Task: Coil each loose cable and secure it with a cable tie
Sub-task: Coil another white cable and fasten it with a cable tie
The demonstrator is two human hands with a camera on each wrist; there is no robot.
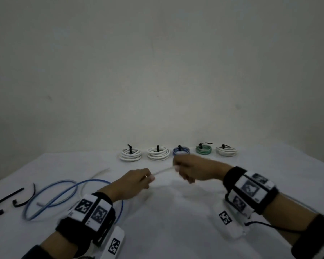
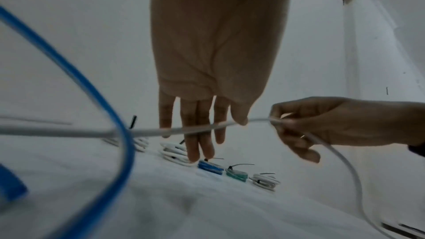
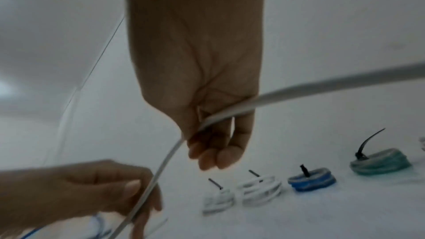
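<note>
Your left hand point(image 1: 137, 181) pinches a loose white cable point(image 1: 163, 171) between thumb and fingers, and your right hand point(image 1: 190, 168) grips the same cable a little farther along, so a short stretch runs taut between the two hands above the tabletop point(image 1: 176, 221). In the left wrist view the cable crosses under your left fingers point(image 2: 195, 134) and then drops away below the right hand toward the near edge. Just behind your hands stands a row of five coiled cables, each bound with a black tie: two white coils point(image 1: 130, 155) on the left of the row, a blue coil point(image 1: 181, 150) in the middle, partly hidden by your right hand, then a green coil point(image 1: 203, 149), and a white coil point(image 1: 226, 151) at the right end. Left of your left hand a loose blue cable point(image 1: 67, 191) lies in wide loops on the tabletop, and farther left of it lie spare black cable ties point(image 1: 7, 198).
</note>
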